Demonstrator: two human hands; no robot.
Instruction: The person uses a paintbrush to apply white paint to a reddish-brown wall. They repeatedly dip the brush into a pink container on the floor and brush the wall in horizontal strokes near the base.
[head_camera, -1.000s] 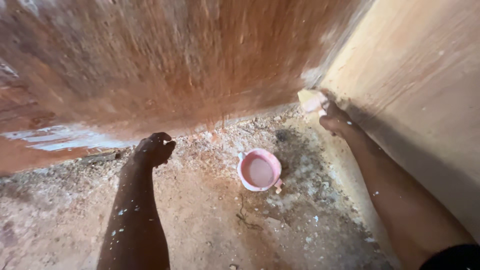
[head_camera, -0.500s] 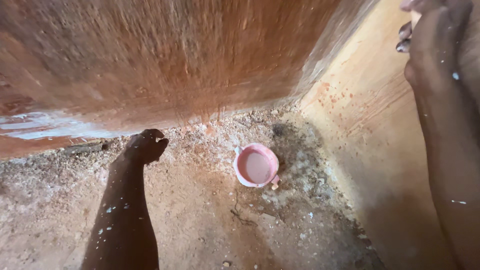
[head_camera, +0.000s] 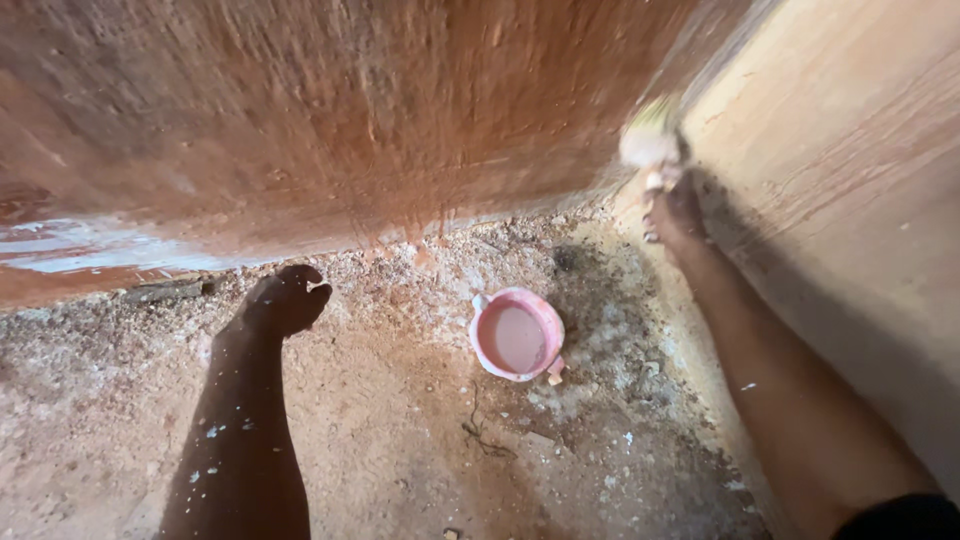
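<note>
Since the earlier frame your right hand (head_camera: 675, 212) has dropped from the upper right edge of the view to the foot of the wall corner, and the pale sponge-like pad (head_camera: 650, 145) has come back into sight with it. Your right hand closes its fingers around the lower end of that pad, which is blurred, so its exact shape cannot be told; the pad lies against the corner where the reddish-brown wall (head_camera: 380, 110) meets the paler tan wall (head_camera: 850, 170). Your right forearm runs along the base of the tan wall.

Your left hand (head_camera: 285, 300) has kept its place: it rests curled into a loose fist, knuckles down on the gritty ground (head_camera: 380, 420), holding nothing, close under the reddish-brown wall. Pale flecks dot that forearm.

Between your two arms stands a pink bowl (head_camera: 517, 335) with a short handle stub, upright on the ground and holding pale pinkish liquid. It sits nearer your right arm, apart from both hands. A dark damp patch (head_camera: 600, 300) stains the ground just beyond it.
</note>
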